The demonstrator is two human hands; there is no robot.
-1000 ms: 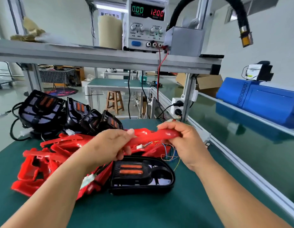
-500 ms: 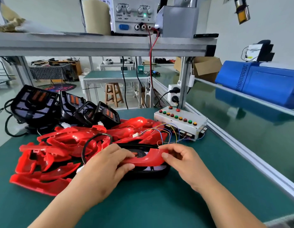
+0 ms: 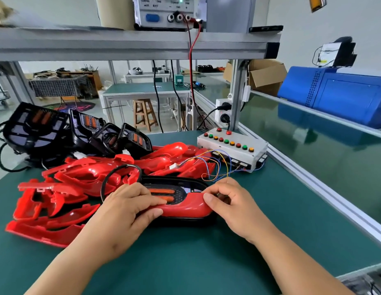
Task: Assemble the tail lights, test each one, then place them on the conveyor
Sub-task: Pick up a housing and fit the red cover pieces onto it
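We see a bright, even scene, lit softly from above. Faint shadows sit under both hands on the green mat (image 3: 185,262). Glare streaks the glossy conveyor (image 3: 313,145) at right. Straight frame rails bow near the edges, and the far room looks slightly soft.

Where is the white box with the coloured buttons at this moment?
In the head view the white button box sits on the green table, right of the red lens pile and beyond the right hand.
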